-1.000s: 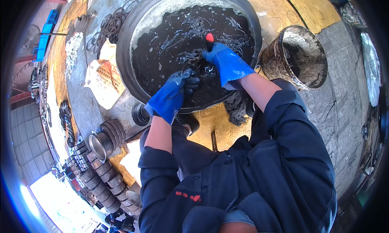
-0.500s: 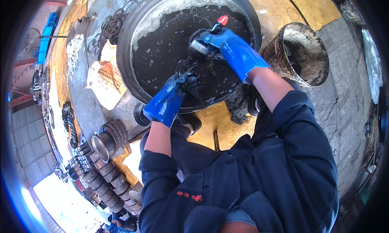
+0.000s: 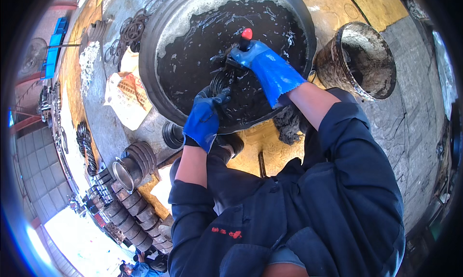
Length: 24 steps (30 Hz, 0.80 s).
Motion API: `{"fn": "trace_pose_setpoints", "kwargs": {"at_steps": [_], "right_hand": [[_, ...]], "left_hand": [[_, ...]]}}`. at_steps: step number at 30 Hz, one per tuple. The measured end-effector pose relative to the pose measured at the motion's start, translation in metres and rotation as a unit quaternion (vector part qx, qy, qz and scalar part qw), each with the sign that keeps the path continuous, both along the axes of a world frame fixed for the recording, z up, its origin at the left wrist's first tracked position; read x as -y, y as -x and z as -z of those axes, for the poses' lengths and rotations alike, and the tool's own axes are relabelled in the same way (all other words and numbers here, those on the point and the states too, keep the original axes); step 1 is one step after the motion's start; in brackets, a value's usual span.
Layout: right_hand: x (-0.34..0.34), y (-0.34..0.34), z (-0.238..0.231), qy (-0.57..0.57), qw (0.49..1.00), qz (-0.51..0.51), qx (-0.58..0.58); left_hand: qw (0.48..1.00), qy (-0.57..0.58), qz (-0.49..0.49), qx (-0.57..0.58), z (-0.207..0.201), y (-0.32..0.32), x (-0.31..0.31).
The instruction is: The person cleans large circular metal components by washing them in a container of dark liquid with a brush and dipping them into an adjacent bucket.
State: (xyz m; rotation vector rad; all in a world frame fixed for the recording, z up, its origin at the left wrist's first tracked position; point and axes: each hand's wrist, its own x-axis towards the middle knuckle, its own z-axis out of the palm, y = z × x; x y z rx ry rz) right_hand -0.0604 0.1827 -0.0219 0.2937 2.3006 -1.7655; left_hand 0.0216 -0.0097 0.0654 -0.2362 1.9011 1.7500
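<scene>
A wide round tub (image 3: pixel 150 50) of dark, foam-edged liquid stands in front of me, and both hands are over it in blue rubber gloves. My right hand (image 3: pixel 251 55) is closed around a brush (image 3: pixel 246 37) with a dark, red-tipped handle; its head points down toward the liquid. Fingers curled, my left hand (image 3: pixel 206 108) grips a dark ribbed part (image 3: pixel 220 84) that looks like a stack of rings, wet and close to the surface. The brush head meets or nearly meets this part; my right glove partly hides the contact.
Right of the tub stands a dirty bucket (image 3: pixel 333 60). At left lie a printed sack (image 3: pixel 128 101) and a pile of dark rings (image 3: pixel 132 31). Several cylindrical metal parts (image 3: pixel 137 207) are lined up at lower left. A dark sludge heap (image 3: pixel 289 125) sits below the tub.
My right hand has moved left and slightly down with the brush, closer to the left hand. The left hand has shifted slightly, and the ribbed part shows more clearly.
</scene>
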Motion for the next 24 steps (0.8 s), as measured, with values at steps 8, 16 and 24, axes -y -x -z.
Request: {"fn": "trace_pose_setpoints", "kwargs": {"at_steps": [8, 16, 24], "right_hand": [[0.029, -0.014, -0.044, 0.038, 0.983, -0.174, 0.034], [-0.015, 0.000, 0.019, -0.173, 0.984, -0.024, 0.016], [-0.041, 0.005, -0.009, -0.149, 0.986, 0.052, 0.054]], "left_hand": [[0.844, 0.326, 0.236, -0.355, 0.020, -0.013, 0.042], [0.889, 0.286, 0.229, -0.276, 0.006, 0.001, -0.001], [0.989, -0.114, 0.018, 0.097, 0.059, 0.024, -0.016]]}}
